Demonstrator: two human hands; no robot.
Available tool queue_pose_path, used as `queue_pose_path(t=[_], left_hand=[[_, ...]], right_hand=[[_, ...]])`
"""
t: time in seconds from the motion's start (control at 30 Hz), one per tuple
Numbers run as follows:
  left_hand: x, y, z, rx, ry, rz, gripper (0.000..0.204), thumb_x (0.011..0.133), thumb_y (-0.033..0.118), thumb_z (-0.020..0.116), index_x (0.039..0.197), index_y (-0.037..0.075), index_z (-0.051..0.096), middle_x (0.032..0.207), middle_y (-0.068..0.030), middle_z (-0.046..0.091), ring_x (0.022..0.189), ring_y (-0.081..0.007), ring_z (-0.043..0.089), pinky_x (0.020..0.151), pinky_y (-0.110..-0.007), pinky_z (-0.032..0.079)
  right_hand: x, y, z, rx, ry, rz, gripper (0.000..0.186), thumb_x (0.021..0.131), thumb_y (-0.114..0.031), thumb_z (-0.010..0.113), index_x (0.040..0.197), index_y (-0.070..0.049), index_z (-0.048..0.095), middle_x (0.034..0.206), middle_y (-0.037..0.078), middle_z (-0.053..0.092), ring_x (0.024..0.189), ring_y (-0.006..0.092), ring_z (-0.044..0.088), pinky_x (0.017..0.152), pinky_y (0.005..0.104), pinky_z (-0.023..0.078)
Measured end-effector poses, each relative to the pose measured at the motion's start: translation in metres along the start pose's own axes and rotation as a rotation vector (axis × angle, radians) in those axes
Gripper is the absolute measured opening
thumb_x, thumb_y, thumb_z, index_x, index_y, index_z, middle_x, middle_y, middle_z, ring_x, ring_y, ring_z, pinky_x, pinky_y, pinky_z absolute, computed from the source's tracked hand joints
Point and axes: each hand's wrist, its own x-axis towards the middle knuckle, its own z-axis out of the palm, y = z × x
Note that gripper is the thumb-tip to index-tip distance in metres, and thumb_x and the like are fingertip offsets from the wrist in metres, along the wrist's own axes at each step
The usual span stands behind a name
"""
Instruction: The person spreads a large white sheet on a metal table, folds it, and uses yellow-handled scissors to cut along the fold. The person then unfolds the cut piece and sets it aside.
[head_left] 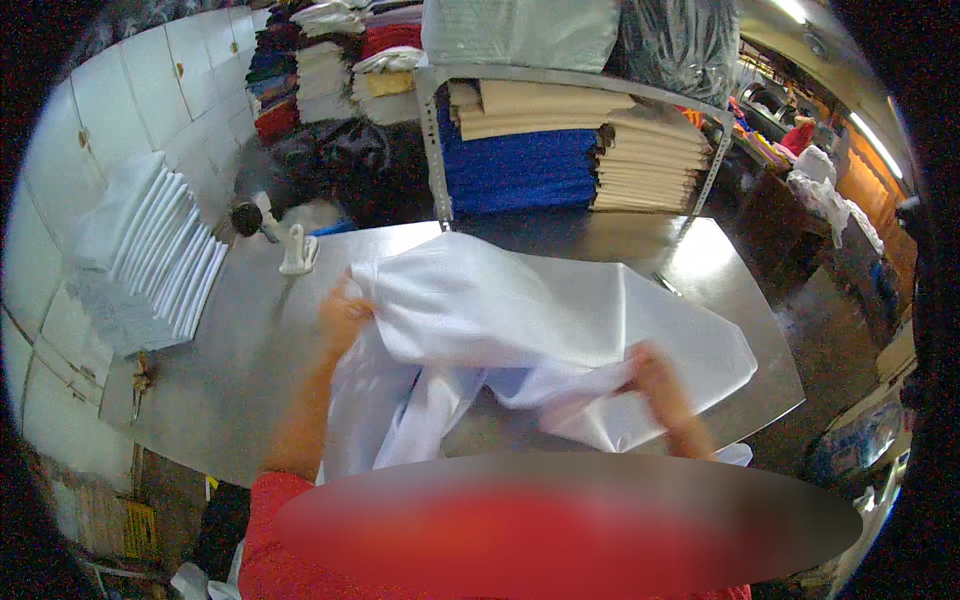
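Note:
A shiny white cloth (480,305) lies loosely spread and creased across the metal table, with folds hanging toward me on the near side. Whether it is a sewn garment I cannot tell. My left hand (347,308) is closed on its gathered edge at the left, fingers pinched together. On the right, my right hand (648,370), slightly blurred, grips a near fold of the same cloth. The far right part of the cloth rests flat on the tabletop.
The metal table (250,400) holds a stack of folded white cloths (165,255) at left and a white tape-dispenser-like object (297,250). Behind stands a metal rack (560,75) with blue (520,170) and beige fabric piles (655,160). A small metal tool (140,385) lies near the left edge.

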Motion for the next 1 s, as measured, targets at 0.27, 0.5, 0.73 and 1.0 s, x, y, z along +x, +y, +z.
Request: queue_pose_path(t=[0.27,0.5,0.73,1.0], left_hand=[[0.014,0.184,-0.179,-0.062,0.44,0.574,0.014,0.068,0.002,0.063,0.081,-0.001,0.065,0.081,-0.0073,0.059,0.078,-0.016,0.056,0.071,-0.026,0.043],[0.207,0.154,-0.07,0.564,-0.157,0.244,0.015,0.064,0.017,0.064,0.075,0.006,0.068,0.072,-0.0133,0.065,0.068,-0.0241,0.063,0.067,-0.034,0.048],[0.278,0.157,-0.189,0.048,0.725,0.341,0.019,0.081,0.015,0.058,0.096,0.005,0.064,0.084,-0.0073,0.063,0.069,-0.0146,0.06,0.062,-0.026,0.048],[0.119,0.077,-0.23,0.065,0.449,0.214,0.022,0.085,0.013,0.055,0.104,0.003,0.059,0.077,-0.0017,0.056,0.063,-0.0094,0.049,0.058,-0.022,0.044]], right_hand=[[-0.133,-0.113,-0.242,-0.028,0.548,-0.493,0.027,0.083,-0.026,0.053,0.098,-0.004,0.054,0.086,0.005,0.056,0.074,0.0194,0.058,0.064,0.0339,0.049],[0.051,-0.129,-0.279,0.131,0.336,-0.133,0.013,0.08,-0.012,0.055,0.089,-0.004,0.057,0.086,0.007,0.058,0.074,0.0222,0.057,0.063,0.0367,0.05],[-0.012,-0.249,-0.324,-0.466,1.167,-1.085,0.017,0.08,-0.015,0.059,0.088,0.0,0.057,0.088,0.007,0.06,0.073,0.0202,0.057,0.065,0.0328,0.046],[-0.178,-0.059,-0.253,0.252,0.978,-0.947,0.016,0.085,-0.019,0.057,0.089,-0.007,0.049,0.086,0.005,0.052,0.076,0.0121,0.051,0.061,0.0227,0.046]])
